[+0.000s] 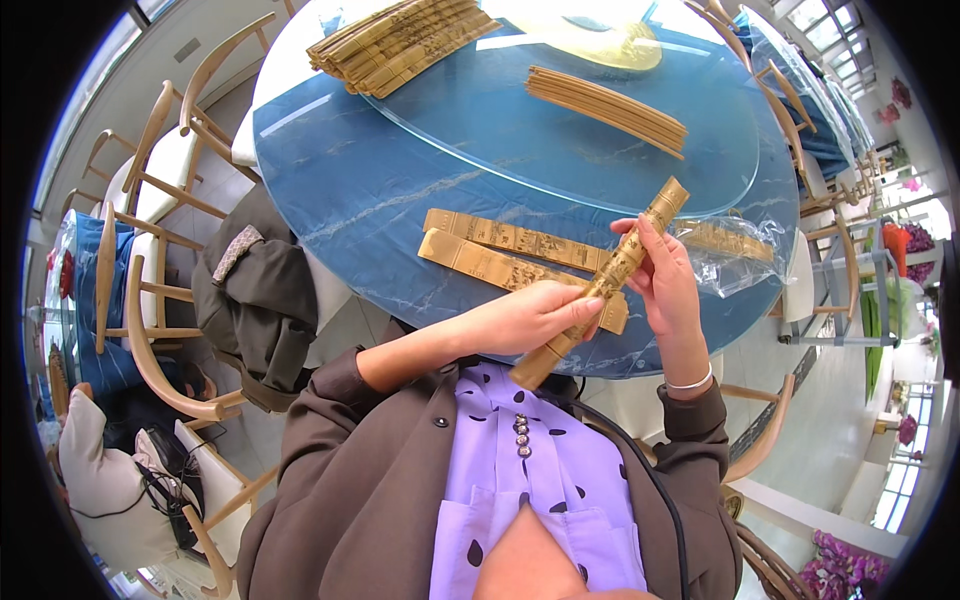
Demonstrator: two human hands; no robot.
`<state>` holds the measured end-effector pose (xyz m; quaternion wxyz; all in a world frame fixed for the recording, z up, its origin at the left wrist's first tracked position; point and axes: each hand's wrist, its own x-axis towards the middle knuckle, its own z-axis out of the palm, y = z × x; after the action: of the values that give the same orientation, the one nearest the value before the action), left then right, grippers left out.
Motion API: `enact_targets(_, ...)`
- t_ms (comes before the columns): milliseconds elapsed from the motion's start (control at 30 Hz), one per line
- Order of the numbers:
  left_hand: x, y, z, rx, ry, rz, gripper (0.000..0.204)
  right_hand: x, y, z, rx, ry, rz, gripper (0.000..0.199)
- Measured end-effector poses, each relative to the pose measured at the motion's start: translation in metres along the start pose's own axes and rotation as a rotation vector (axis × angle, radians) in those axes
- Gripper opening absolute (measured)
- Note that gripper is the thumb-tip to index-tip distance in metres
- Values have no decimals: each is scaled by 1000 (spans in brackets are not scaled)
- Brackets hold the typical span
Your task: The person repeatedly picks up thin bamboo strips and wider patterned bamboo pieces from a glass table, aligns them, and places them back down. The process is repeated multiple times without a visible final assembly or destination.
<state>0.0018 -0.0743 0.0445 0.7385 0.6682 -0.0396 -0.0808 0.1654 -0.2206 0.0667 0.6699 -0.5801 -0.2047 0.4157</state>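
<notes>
She holds one closed bamboo fan [603, 283] slanted above the near edge of the tabletop [400, 200], left hand [530, 318] wrapped round its lower end, right hand [662, 272] pinching the upper part. Two flat tan sleeves [500, 250] lie just beyond; a clear plastic bag [745, 255] sits right. Stacks [400, 40] wait far off, so I judge much remains.

A crumpled clear plastic bag [735, 255] lies on the blue table [400, 215], right side

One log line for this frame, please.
left hand, right hand: both hold long gold paper-wrapped stick | under it: round blue marble table
</notes>
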Motion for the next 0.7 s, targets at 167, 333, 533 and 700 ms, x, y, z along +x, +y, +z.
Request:
enact_targets(167, -17, -1, -10, 202, 187, -36, 39, 42, -12, -4, -21, 128, -161, 30)
enact_targets(333, -36, 4, -36, 308, 639, 28, 37, 90, -14, 2, 17, 15, -103, 30)
enact_targets(533, -25, -2, -102, 471, 863, 111, 30, 161, -20, 18, -36, -129, -2, 24)
enact_targets(700, -33, 16, -193, 769, 1188, 164, 34, 192, -29, 44, -236, -202, -4, 26)
